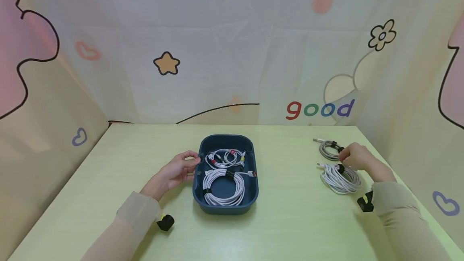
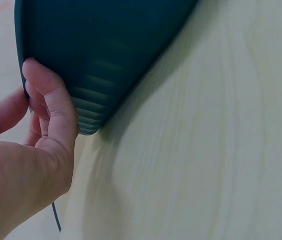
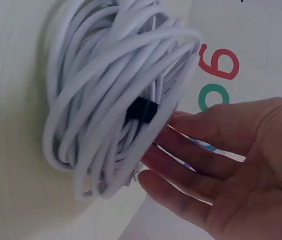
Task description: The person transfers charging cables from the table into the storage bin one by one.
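Coiled cables (image 1: 239, 189) lie in the bin (image 1: 225, 210); the left hand (image 1: 177, 171) pinches it, likely for steadiness; right hand (image 1: 357, 157), rightward of it: grip unclear.

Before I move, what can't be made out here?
Part of the grey cable: head view, behind the right hand.
Whether that hand grips it: right wrist view, white coil partly covers its fingers.
Inside of the blue bin: left wrist view, its outer wall hides it.
Markings on the plugs: head view, too small.

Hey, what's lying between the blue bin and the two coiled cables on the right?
Just bare tabletop. In the head view, nothing sits between the blue bin and the farther coil or the nearer coil.
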{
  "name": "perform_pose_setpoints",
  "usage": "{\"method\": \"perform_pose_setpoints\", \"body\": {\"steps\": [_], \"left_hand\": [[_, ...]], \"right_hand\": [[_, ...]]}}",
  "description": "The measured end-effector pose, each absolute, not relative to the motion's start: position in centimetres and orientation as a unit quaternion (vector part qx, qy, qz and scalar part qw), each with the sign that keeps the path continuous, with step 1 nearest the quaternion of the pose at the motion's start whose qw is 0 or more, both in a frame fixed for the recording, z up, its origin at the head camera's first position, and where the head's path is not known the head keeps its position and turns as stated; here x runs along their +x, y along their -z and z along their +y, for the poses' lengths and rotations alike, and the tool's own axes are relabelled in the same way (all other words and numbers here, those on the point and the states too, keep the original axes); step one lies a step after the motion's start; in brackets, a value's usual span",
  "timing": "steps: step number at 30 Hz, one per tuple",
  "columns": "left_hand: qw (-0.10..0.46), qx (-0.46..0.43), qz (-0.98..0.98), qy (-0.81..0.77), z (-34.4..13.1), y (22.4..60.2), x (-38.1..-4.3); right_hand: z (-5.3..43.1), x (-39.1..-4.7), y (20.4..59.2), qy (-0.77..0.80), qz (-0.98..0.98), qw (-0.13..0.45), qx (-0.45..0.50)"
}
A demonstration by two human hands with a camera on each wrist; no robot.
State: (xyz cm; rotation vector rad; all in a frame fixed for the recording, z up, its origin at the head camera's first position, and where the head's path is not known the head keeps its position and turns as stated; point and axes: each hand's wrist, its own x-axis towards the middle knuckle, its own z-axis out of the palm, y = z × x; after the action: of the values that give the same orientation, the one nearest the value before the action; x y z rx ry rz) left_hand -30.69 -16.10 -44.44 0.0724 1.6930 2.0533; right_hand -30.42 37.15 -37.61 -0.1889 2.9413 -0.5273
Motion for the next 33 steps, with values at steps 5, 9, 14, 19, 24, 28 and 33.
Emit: {"method": "perform_pose_setpoints", "body": {"steps": [5, 9, 14, 19, 24, 28, 33], "left_hand": [[0.238, 0.026, 0.616, -0.751, -16.1, 44.4, -30.7], [0.238, 0.023, 0.616, -0.750, -16.1, 44.4, -30.7], [0.238, 0.022, 0.615, -0.751, -16.0, 44.3, -30.6], [0.239, 0.021, 0.610, -0.755, -16.1, 44.4, -30.7], [0.239, 0.023, 0.608, -0.757, -16.1, 44.4, -30.8], [0.239, 0.024, 0.607, -0.757, -16.1, 44.5, -30.7], [0.237, 0.022, 0.609, -0.757, -16.1, 44.5, -30.7]], "right_hand": [[37.6, -30.4, 38.2, 0.184, 0.971, 0.130, -0.075], [37.8, -30.6, 39.0, 0.169, 0.973, 0.127, -0.097], [37.9, -30.9, 39.5, 0.143, 0.976, 0.127, -0.107], [37.6, -31.0, 38.7, 0.129, 0.975, 0.124, -0.131], [37.4, -31.1, 37.6, 0.138, 0.971, 0.131, -0.142], [37.4, -31.2, 36.8, 0.145, 0.970, 0.133, -0.142], [37.5, -31.3, 36.1, 0.168, 0.966, 0.132, -0.143]]}}
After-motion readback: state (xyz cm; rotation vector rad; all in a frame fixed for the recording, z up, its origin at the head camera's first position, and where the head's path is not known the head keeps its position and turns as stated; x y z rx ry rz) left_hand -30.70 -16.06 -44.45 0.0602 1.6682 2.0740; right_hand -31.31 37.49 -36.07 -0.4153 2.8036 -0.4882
